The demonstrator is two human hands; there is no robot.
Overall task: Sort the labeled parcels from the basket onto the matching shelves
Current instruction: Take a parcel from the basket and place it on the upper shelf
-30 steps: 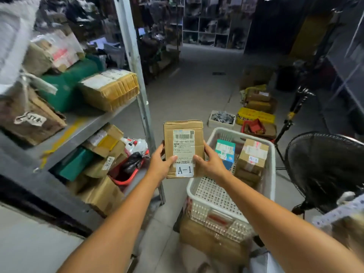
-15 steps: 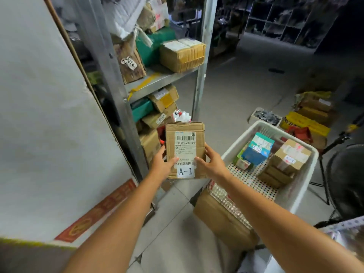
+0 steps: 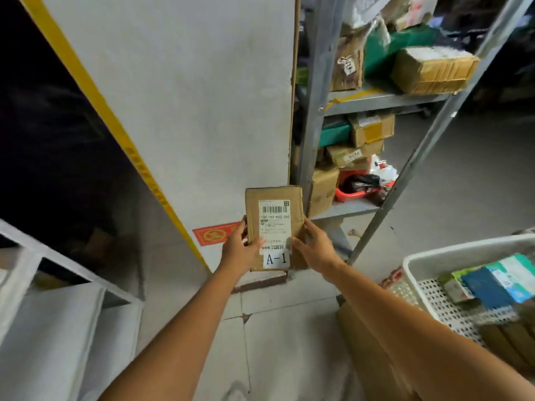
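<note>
Wall [image 3: 202,111] behind, floor [image 3: 289,328] below; hands [image 3: 241,250] [image 3: 314,246] grip parcel [image 3: 275,195] edges.

Left hand: the bare left hand [image 3: 240,250], uncovered skin from fingertips to wrist, with a broad, rounded back.
Right hand: the bare right hand [image 3: 314,247], uncovered in the same way, its knuckles showing as low bumps.
Left forearm: the long, slim, bare left forearm [image 3: 173,337], smooth and uncovered from the wrist down to the bottom edge of the view.
Right forearm: the bare right forearm [image 3: 405,319], uncovered along all that shows, looming widest at the lower right corner.
Fingernails: too blurred to describe.
</note>
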